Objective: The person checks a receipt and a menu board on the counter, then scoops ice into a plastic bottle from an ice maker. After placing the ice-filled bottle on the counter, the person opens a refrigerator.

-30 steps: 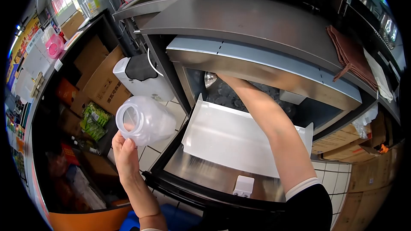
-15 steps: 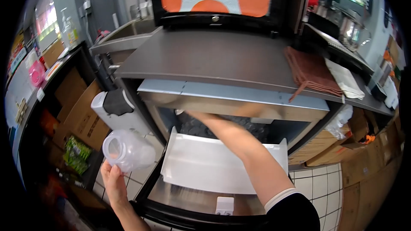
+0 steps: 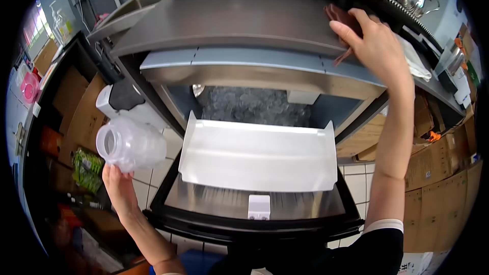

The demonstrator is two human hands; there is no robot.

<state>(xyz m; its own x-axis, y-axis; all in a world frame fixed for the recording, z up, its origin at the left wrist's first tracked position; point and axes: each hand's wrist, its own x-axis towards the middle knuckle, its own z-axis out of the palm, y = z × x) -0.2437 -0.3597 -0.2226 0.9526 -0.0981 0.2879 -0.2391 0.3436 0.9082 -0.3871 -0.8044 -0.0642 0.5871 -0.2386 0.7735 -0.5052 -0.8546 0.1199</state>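
Note:
My left hand (image 3: 119, 186) holds a translucent plastic jar (image 3: 133, 144) by its lower side, with the round mouth facing left. On the right of the dark counter (image 3: 229, 18), my right hand (image 3: 374, 40) rests over a brown cloth (image 3: 349, 20); its fingers are curved and wrapped on the cloth, partly covering it. Below the counter stands an open ice bin with ice (image 3: 249, 104) inside. A shiny metal scoop (image 3: 198, 89) shows at the bin's left corner. The white inner panel (image 3: 260, 155) of the tilted door lies in front of the ice.
A white cloth (image 3: 415, 61) lies right of my right hand. At the left are a white bin with a black lid (image 3: 125, 95) and a shelf with green packets (image 3: 87, 169). Cardboard boxes (image 3: 433, 165) stand at the right. Pump bottles (image 3: 62, 24) are at the upper left.
My right hand has come out of the ice bin and moved up and right to the brown cloth. The jar stays in my left hand. The view has shifted.

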